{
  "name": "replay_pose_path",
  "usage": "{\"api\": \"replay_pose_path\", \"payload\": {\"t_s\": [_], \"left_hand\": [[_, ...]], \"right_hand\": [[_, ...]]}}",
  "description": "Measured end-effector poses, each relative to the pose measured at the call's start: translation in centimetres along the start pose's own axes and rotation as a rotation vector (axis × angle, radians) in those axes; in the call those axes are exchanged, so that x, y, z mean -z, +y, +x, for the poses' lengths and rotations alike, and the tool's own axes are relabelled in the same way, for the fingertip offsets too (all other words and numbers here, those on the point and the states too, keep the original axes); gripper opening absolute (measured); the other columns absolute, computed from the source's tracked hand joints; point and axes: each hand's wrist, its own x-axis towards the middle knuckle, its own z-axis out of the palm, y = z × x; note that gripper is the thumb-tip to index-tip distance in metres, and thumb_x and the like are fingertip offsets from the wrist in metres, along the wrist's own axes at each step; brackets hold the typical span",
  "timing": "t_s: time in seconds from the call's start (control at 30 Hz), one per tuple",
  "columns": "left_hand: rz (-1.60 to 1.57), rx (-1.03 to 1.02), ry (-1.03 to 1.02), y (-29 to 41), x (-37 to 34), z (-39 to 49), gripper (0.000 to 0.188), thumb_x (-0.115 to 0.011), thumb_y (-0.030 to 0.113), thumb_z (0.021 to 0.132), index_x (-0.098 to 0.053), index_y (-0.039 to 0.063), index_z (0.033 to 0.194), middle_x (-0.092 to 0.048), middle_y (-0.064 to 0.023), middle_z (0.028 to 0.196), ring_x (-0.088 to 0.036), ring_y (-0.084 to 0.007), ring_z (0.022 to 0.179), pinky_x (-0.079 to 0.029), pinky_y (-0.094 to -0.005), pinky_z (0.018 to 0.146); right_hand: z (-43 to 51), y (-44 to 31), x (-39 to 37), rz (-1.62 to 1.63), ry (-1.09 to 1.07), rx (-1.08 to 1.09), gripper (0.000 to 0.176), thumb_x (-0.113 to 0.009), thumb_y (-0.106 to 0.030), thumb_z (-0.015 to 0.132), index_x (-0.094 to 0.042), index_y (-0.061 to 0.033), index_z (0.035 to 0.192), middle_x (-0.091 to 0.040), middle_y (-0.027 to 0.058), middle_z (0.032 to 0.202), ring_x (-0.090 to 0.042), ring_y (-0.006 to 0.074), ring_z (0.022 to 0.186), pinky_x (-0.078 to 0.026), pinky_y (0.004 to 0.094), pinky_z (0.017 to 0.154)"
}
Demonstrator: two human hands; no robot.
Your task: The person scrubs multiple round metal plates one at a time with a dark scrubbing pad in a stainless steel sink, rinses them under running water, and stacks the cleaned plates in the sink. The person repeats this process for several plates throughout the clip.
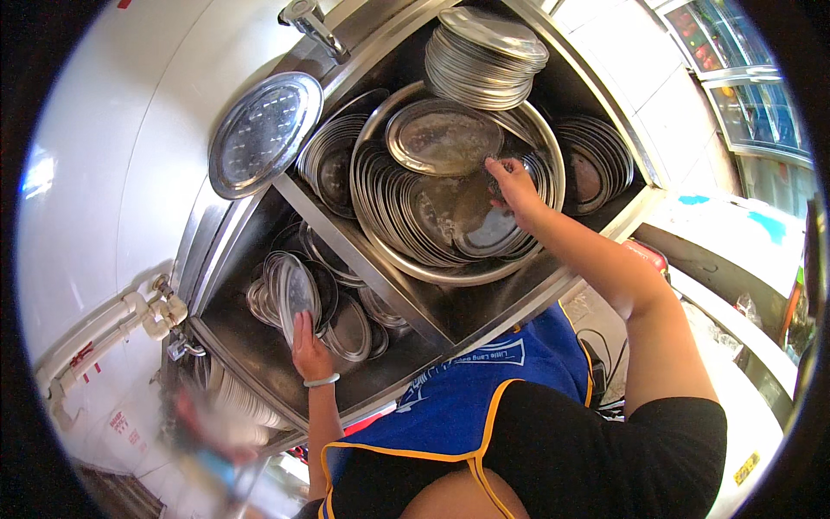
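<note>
My left hand (311, 347) is at the rim of an oval metal plate (298, 289), fingers against its face, in the left sink basin (259, 370). More oval plates (348, 327) lean and lie around it there. My right hand (517, 194) holds a dark scrubber (494, 185), seemingly steel wool, over a large round metal basin (556, 188) in the right sink compartment. Many oval plates (389, 207) stand on edge in murky water inside that basin. One oval plate (444, 136) lies flat across them, just left of my right fingertips.
A tall stack of oval plates (486, 65) rises at the back; others (593, 165) lean beside the basin. A round metal tray (266, 136) rests against the wall near a faucet (314, 29). A metal divider (363, 259) separates the compartments. Another person's blurred hand (214, 428) is lower left.
</note>
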Motion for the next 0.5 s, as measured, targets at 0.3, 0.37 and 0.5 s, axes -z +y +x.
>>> {"api": "replay_pose_path", "payload": {"t_s": [0.3,0.37,0.5], "left_hand": [[-0.128,-0.241,0.514,10.0,-0.2,9.8,0.040,-0.065,0.017,0.095,-0.058,-0.002,0.130,-0.056,-0.0224,0.130,-0.052,-0.0413,0.122,-0.038,-0.0490,0.110],[-0.338,-0.355,0.364,15.6,-1.4,14.4,0.031,-0.066,0.015,0.095,-0.062,0.001,0.122,-0.057,-0.0184,0.129,-0.057,-0.0366,0.115,-0.044,-0.0463,0.103],[-0.299,-0.249,0.156,25.1,-5.2,23.2,0.030,-0.066,0.011,0.093,-0.061,0.006,0.122,-0.060,-0.0172,0.122,-0.057,-0.0375,0.118,-0.049,-0.0458,0.098]], "right_hand": [[4.5,0.5,0.0,-0.463,0.442,0.567,0.055,-0.066,-0.040,0.095,-0.054,0.0076,0.120,-0.051,0.0302,0.124,-0.056,0.0469,0.109,-0.047,0.0488,0.095],[5.1,0.7,-0.2,-0.592,0.506,0.600,0.056,-0.065,-0.039,0.096,-0.052,0.0085,0.123,-0.049,0.0349,0.126,-0.051,0.0532,0.114,-0.045,0.0529,0.097],[5.2,1.5,-1.5,-0.932,0.562,0.755,0.053,-0.072,-0.028,0.090,-0.052,0.0018,0.129,-0.053,0.0284,0.122,-0.052,0.0473,0.111,-0.044,0.0511,0.097]]}}
